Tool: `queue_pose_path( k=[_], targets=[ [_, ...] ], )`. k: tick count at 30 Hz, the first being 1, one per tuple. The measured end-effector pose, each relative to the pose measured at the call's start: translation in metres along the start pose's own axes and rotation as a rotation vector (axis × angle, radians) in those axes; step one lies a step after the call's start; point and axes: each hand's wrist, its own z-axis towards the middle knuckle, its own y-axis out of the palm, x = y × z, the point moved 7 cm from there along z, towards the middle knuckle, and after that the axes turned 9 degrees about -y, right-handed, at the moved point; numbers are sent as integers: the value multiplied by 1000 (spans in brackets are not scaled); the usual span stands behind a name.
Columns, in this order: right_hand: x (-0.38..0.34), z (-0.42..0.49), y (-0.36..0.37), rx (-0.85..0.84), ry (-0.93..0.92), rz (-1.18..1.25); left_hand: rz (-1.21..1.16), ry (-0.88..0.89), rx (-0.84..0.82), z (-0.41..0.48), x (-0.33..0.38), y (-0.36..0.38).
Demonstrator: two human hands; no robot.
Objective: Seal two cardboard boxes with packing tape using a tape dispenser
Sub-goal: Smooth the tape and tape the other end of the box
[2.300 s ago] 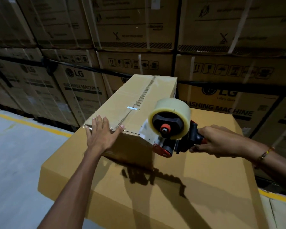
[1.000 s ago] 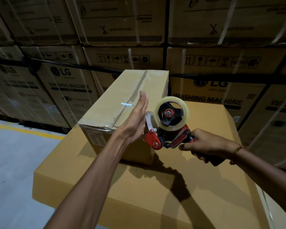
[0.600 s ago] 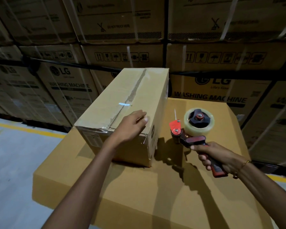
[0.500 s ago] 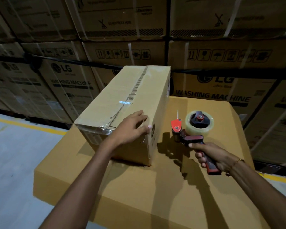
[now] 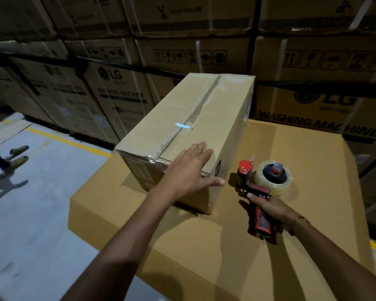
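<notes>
A small cardboard box (image 5: 195, 118) with clear tape along its top seam stands on a large flat cardboard box (image 5: 226, 235). My left hand (image 5: 189, 172) lies flat on the small box's near right corner, fingers straight, thumb over the edge. To the right, a red and black tape dispenser (image 5: 263, 187) with a clear tape roll lies on the large box. My right hand (image 5: 269, 210) grips its handle.
Stacked washing machine cartons (image 5: 204, 51) strapped with bands form a wall behind the boxes. Grey floor with a yellow line (image 5: 70, 143) lies to the left. Another person's feet (image 5: 15, 156) show at the left edge.
The dispenser came away from the small box's end and down onto the large box at the right. My left hand slid along the box top to its near right corner.
</notes>
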Motion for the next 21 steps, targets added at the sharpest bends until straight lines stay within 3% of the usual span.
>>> queue_pose_path(
  k=[3, 4, 6, 8, 10, 13, 18, 21],
  targets=[
    [-29, -3, -15, -66, -133, -850, -335, 21, 17, -8, -25, -27],
    [-45, -5, -20, -44, -146, -1054, -352, 29, 87, -12, -38, -35],
    [-82, -12, -20, 10, -224, -1229, -334, 30, 187, -18, -65, -44],
    [-123, -25, -7, 92, -442, -1079, -337, 40, 193, -22, -80, -44],
    [-163, -46, 8, 178, -685, -756, -318, 76, 179, -23, -82, -39],
    [-206, -72, 40, 196, -883, -538, -259, 162, 251, -22, -74, -36],
    [-214, -76, 84, 214, -874, -965, -137, 204, 354, -20, -72, -29],
    [-210, -76, 90, 237, -886, -1019, -104, 229, 381, -19, -71, -26]
  ],
)
